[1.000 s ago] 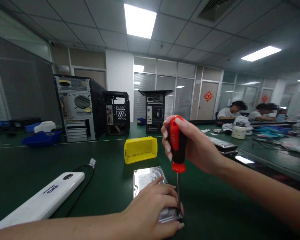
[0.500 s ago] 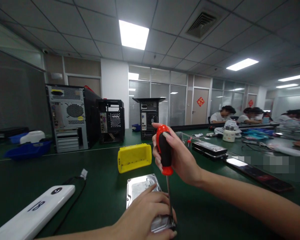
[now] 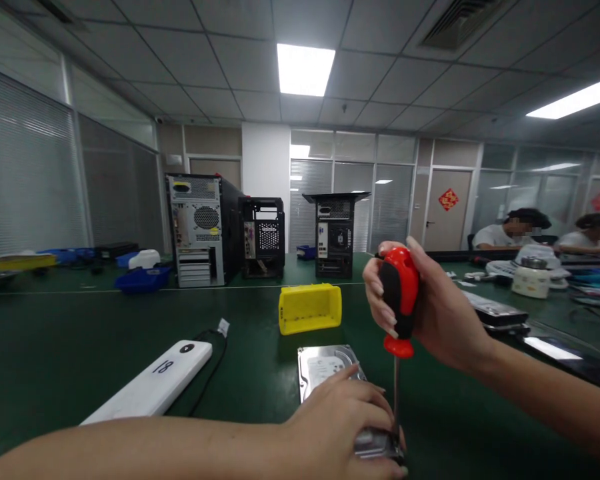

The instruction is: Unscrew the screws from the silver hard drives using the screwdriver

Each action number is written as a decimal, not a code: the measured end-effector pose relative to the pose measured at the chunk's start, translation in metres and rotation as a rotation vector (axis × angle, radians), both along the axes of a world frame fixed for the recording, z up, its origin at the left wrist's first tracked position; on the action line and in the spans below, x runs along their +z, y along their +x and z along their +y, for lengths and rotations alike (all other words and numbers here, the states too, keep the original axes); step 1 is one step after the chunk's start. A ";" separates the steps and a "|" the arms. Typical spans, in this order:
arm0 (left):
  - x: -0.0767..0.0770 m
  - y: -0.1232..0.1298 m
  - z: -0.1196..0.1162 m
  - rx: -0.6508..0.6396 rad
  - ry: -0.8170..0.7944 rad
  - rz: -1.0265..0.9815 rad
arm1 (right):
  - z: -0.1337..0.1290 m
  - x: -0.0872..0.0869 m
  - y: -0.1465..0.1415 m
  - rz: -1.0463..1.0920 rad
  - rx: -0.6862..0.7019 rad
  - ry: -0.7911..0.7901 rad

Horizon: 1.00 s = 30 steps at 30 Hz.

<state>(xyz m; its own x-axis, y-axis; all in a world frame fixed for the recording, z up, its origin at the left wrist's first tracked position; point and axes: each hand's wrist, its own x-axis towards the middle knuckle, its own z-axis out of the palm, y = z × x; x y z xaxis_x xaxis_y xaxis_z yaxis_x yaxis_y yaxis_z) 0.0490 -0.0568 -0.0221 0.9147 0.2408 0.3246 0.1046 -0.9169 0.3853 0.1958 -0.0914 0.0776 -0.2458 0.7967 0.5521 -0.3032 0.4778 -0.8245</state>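
Now, from the left, the white slab marked 18 lies with its dark cable beside it, apart from the work, so the left forearm has room to lie low and steady. On to the yellow bin, tipped so its open side faces us, just beyond the drive: handy for small parts, I'd say. And here's the hard drive, flat on the green bench, label side up, and the left hand is clamped across its near half, fingers over the top, thumb at the near edge. Good brace, that; best to keep those fingertips clear of the bit, because they're very close. Right beside them stands the screwdriver, shaft near upright, its tip down at the drive's near right corner; whether it's seated, I can't tell, it's too small and partly hidden. The right hand is wrapped around the handle, thumb up by the butt: lovely for pressing straight down, and steady pressure before any twist should guard against slipping.
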 end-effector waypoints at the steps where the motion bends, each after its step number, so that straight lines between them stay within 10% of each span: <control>1: 0.000 0.000 -0.001 0.003 0.000 0.004 | -0.001 0.001 0.000 -0.010 -0.003 -0.013; 30: 0.000 -0.001 -0.003 0.038 0.027 -0.007 | -0.005 0.005 0.005 0.026 -0.019 0.023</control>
<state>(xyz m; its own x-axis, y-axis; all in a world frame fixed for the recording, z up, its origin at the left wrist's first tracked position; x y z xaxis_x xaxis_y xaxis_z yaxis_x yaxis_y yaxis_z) 0.0477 -0.0595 -0.0223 0.9028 0.2663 0.3376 0.1369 -0.9223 0.3613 0.2003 -0.0966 0.0831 -0.2156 0.7882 0.5764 -0.3151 0.5025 -0.8051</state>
